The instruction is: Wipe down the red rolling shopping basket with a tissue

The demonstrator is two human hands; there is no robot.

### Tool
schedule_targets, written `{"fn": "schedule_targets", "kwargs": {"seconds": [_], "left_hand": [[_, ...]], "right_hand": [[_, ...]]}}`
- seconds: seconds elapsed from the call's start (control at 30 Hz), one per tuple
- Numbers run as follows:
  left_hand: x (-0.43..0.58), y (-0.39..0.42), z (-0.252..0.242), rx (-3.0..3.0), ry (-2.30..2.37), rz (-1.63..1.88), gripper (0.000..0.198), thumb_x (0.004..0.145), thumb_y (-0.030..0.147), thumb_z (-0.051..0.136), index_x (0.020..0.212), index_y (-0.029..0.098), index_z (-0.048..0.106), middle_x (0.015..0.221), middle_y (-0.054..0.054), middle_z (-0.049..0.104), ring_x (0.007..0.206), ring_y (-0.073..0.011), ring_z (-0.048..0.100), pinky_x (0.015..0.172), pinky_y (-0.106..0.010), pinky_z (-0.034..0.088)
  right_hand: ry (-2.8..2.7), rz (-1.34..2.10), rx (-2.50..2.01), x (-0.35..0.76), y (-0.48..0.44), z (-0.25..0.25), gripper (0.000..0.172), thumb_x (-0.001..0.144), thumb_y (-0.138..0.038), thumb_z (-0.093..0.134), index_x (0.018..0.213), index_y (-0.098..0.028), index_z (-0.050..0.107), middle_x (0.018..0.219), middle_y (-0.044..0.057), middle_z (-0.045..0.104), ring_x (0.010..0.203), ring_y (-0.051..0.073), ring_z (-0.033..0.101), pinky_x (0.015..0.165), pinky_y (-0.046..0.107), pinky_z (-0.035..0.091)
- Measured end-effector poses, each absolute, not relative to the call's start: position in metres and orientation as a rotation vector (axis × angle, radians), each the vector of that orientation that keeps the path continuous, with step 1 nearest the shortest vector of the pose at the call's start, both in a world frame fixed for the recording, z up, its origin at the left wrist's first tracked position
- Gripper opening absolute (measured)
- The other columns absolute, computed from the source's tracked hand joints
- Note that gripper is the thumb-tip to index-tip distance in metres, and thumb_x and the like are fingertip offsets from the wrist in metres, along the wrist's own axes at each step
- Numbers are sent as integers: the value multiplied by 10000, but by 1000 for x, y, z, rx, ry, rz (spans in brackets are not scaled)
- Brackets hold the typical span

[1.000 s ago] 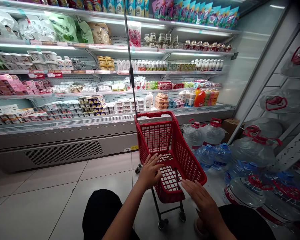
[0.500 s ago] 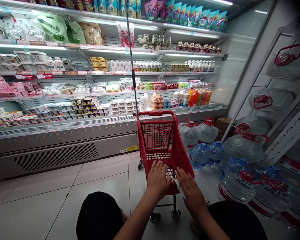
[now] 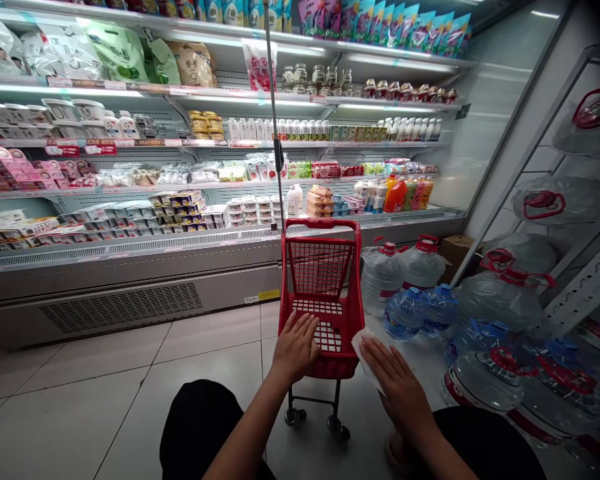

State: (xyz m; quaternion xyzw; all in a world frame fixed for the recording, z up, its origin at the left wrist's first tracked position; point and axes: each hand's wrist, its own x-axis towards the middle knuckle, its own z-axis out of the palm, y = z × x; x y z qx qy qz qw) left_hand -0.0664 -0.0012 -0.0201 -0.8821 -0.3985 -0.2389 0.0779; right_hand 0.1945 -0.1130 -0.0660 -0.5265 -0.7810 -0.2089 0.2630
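A small red plastic shopping cart (image 3: pixel 359 287) stands in front of me, with a slotted floor and mesh back panel. My left hand (image 3: pixel 296 350) is over the cart's near left edge, palm down with its fingers stretched out; whether it touches the rim I cannot tell. Just off the near right corner of the cart, my right hand (image 3: pixel 397 377) keeps a white tissue (image 3: pixel 361 345) under its extended fingers. Part of the tissue sticks out beyond the fingertips, and the rest is hidden by the hand.
Behind the cart runs a refrigerated display case (image 3: pixel 130 267) stocked with yogurt cups, bottles and pouches. Large water jugs (image 3: pixel 485 380) and smaller blue-tinted bottles (image 3: pixel 405 313) crowd the floor on the right. A thin dark pole (image 3: pixel 279 160) rises at the cart's back left. Pale tiles (image 3: pixel 80 400) cover the floor.
My hands have moved apart: the left shifted left to the cart's edge, the right slightly right and off the cart. More of the white tissue shows now. The view has shifted slightly.
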Motion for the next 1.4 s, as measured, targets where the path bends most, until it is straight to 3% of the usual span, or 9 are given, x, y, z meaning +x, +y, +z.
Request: {"fn": "schedule_targets", "kwargs": {"seconds": [0.2,0.47,0.67,0.83,1.1,1.27,1.4], "left_hand": [[-66,2,-21,-2699,-1104,-733,508,1011,241,423,1503,168,530,1505,-52,594,1452,-178,488,1316,-409,187],[-68,0,-20,-2704,-1098,-707,512,1017,231,413,1514,174,521,1502,-46,597,1448,-176,493,1316,-399,200],[-72,4,-18,-2684,-1166,-716,547,988,254,465,1531,203,496,1553,-39,543,1480,-202,454,1327,-455,169],[-38,-7,-31,-2606,-1325,-760,493,1042,345,426,1494,183,538,1589,-77,493,1516,-246,402,1292,-486,264],[-22,-24,-39,-2712,-1165,-870,508,1060,278,352,1537,172,490,1505,-71,589,1404,-217,551,1247,-428,356],[-32,-21,-31,-2769,-1047,-803,533,1041,261,382,1562,170,448,1552,-58,538,1452,-196,494,1269,-406,319],[-50,-13,-22,-2801,-945,-717,568,1026,238,395,1593,198,397,1583,-31,498,1475,-171,460,1295,-395,267]], "right_hand": [[-2134,-443,-1376,179,-114,-77,943,789,74,316,1656,-288,232,1655,-15,407,1542,204,341,1247,422,390],[-2080,-241,-1380,213,-77,-46,807,913,4,303,1631,-364,275,1635,-34,435,1511,157,391,1138,362,517],[-2097,-344,-1295,188,-98,-68,936,789,69,292,1643,-311,258,1638,-27,427,1543,178,326,1263,447,361],[-2179,-359,-1255,171,-113,-72,1003,707,73,306,1653,-255,231,1650,3,405,1545,181,323,1281,454,321],[-2280,-335,-1136,209,-68,-42,851,848,53,343,1615,-315,333,1579,8,516,1501,149,403,1262,473,343],[-2212,-278,-1135,206,-56,-47,627,904,2,401,1425,-283,602,1468,35,630,1477,201,455,1225,522,413],[-2175,-272,-1122,180,-73,-54,680,842,25,388,1431,-246,596,1432,54,650,1468,208,465,1224,498,429]]}}
